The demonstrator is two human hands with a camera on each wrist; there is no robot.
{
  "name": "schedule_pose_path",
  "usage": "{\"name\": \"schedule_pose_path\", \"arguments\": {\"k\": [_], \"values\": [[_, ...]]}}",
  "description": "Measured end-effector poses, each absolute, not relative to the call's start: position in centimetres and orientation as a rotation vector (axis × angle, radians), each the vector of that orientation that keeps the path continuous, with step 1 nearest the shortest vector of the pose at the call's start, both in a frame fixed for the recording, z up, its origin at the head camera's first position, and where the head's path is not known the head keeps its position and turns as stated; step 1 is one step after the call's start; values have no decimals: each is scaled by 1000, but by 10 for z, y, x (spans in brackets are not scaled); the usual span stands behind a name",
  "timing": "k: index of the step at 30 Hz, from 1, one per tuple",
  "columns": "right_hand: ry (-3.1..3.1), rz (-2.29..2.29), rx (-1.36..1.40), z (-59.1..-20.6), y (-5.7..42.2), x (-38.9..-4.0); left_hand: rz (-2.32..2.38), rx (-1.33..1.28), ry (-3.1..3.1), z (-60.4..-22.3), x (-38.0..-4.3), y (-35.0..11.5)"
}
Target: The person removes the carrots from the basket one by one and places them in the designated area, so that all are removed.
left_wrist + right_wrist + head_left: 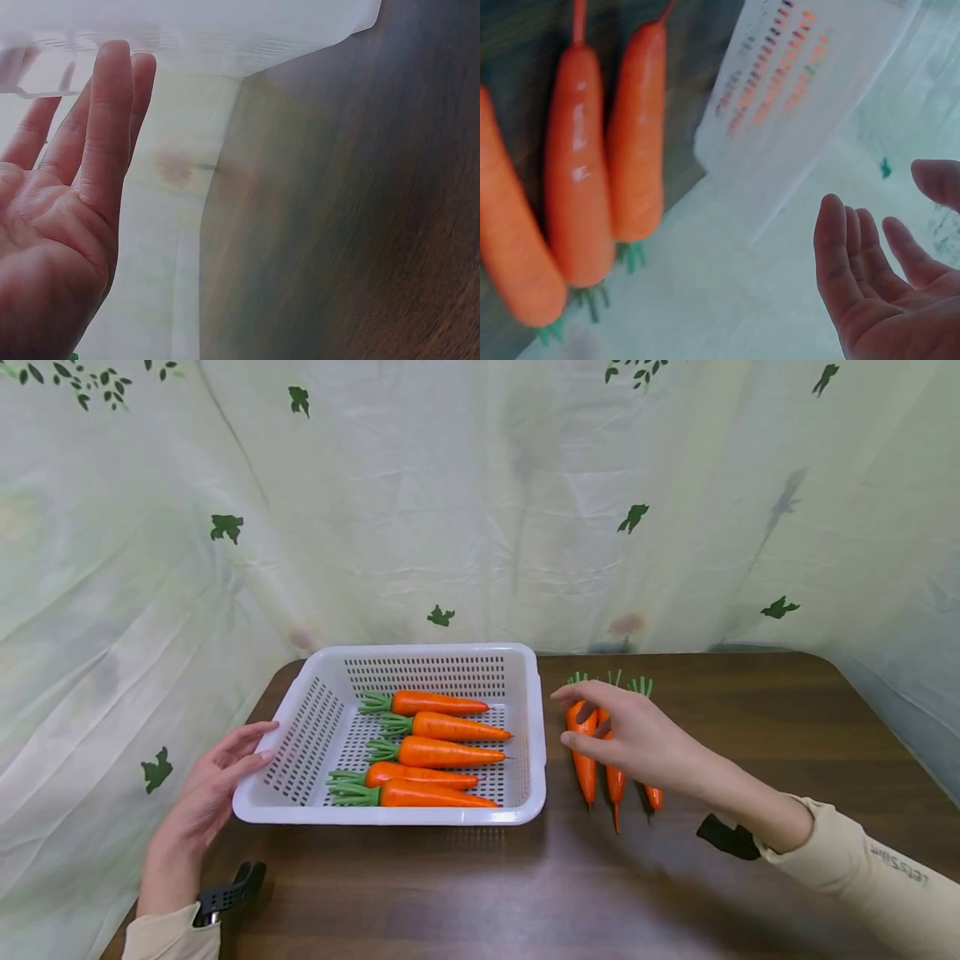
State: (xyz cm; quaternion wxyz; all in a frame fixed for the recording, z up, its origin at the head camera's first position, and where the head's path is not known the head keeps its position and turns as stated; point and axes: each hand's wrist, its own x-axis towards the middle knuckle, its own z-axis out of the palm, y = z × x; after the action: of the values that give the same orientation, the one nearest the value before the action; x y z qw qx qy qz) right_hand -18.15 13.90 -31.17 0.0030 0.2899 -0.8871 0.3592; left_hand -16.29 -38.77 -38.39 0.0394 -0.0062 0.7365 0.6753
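A white perforated plastic basket (390, 816) stands on the table, holding several orange carrots (450, 752) laid crosswise with their green tops to the left. At the basket's left rim is my left hand (204, 789), its fingertips touching the side. In the left wrist view its fingers (109, 142) stretch up fairly straight against the basket. To the right of the basket, three more carrots (584, 770) lie side by side, tips toward me. My right hand (637, 731) hovers above them, thumb and fingers apart, holding nothing; it partly covers them in the head view.
The dark wooden table (450, 893) reaches back to a pale curtain (450, 510) printed with green leaves, which also runs along both sides. Dark straps (232, 893) are on both wrists. The basket's right wall stands close to the loose carrots.
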Motion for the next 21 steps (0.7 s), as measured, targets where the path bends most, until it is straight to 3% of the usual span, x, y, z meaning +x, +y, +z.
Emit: {"name": "schedule_pose_path", "arguments": {"k": [21], "values": [[-2740, 1219, 1267, -317, 70, -168, 2103, 5, 2235, -386, -164, -389]]}}
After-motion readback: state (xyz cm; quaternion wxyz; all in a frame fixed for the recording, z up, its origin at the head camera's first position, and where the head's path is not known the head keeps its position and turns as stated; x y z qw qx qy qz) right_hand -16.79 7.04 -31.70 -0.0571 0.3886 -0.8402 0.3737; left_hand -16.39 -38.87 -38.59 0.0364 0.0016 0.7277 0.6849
